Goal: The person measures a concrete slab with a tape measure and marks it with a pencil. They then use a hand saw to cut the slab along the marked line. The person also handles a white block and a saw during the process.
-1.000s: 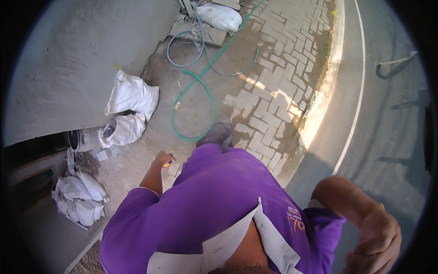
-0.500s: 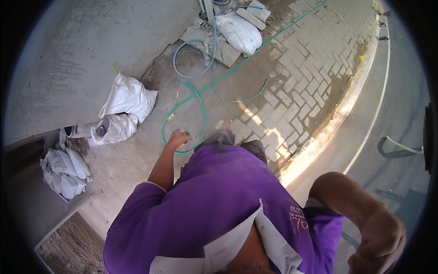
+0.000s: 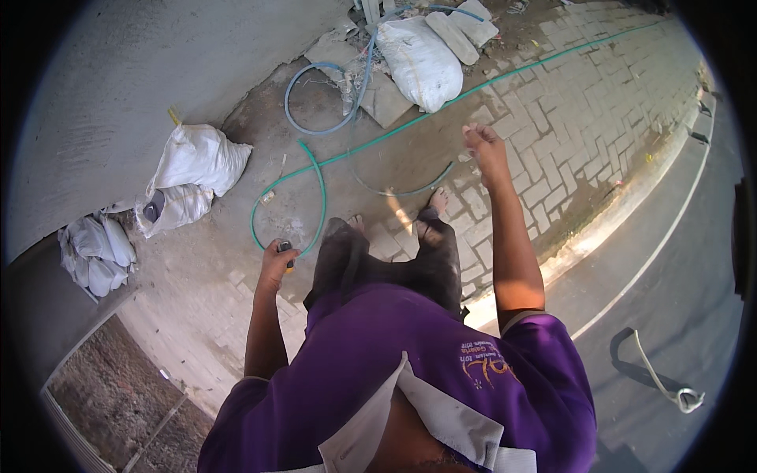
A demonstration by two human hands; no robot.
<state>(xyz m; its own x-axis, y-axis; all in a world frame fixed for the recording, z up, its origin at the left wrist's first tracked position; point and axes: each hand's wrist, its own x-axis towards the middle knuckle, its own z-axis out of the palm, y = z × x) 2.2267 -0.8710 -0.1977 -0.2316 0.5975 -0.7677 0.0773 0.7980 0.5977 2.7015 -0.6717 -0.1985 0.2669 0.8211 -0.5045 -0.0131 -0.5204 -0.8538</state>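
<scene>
Your left hand (image 3: 277,262) has its fingers wrapped round a small black-and-yellow gadget (image 3: 286,251), right at the near edge of the green hose (image 3: 323,197) loop in view! Across to your right hand (image 3: 485,148), out over the pavers (image 3: 544,126), near a white sack (image 3: 418,67): fingers bent, but whether they grip anything, I can't tell. Your bare feet (image 3: 439,199) show between both hands.

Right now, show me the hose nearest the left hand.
The green hose: its loop shows right beside the left hand, while the blue-grey hose curls farther away.
</scene>
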